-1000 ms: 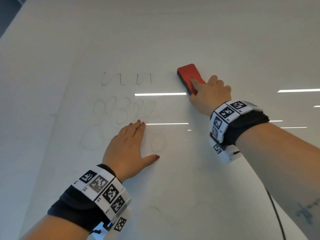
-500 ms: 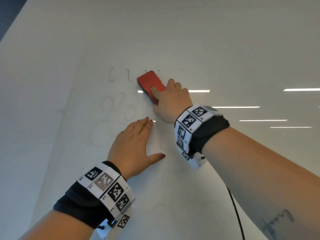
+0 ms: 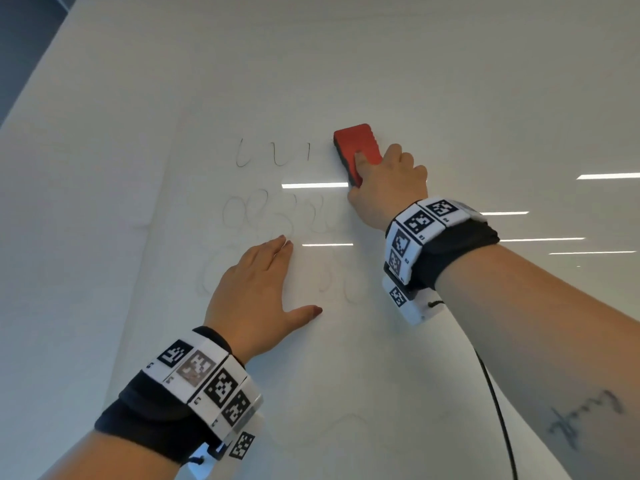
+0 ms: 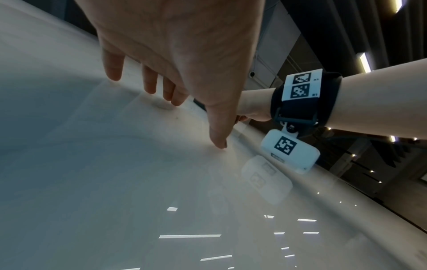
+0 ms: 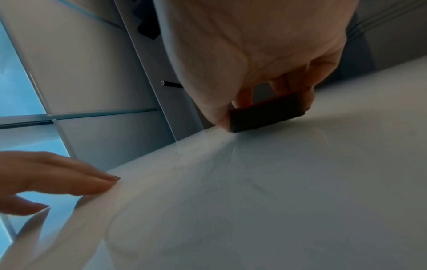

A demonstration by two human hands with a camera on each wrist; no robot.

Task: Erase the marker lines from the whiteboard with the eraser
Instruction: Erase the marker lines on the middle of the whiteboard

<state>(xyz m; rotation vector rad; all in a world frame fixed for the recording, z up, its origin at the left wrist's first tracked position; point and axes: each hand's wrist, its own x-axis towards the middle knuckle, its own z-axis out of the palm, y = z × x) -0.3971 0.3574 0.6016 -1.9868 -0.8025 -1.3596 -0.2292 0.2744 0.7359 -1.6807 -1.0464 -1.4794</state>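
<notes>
Long ceiling lights [image 4: 364, 61] shine in a dark ceiling. Grey wall panels [image 5: 97, 69] stand behind, and a pale blue window [image 5: 16, 87] is beside them.

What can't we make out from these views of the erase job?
- Felt face of the eraser: pressed against the whiteboard in head and right wrist views.
- Marker lines: too faint and blurred in both wrist views.
- Marks under the left hand: covered in the head view.
- Right hand fingers behind the eraser: hidden in the head view.
</notes>
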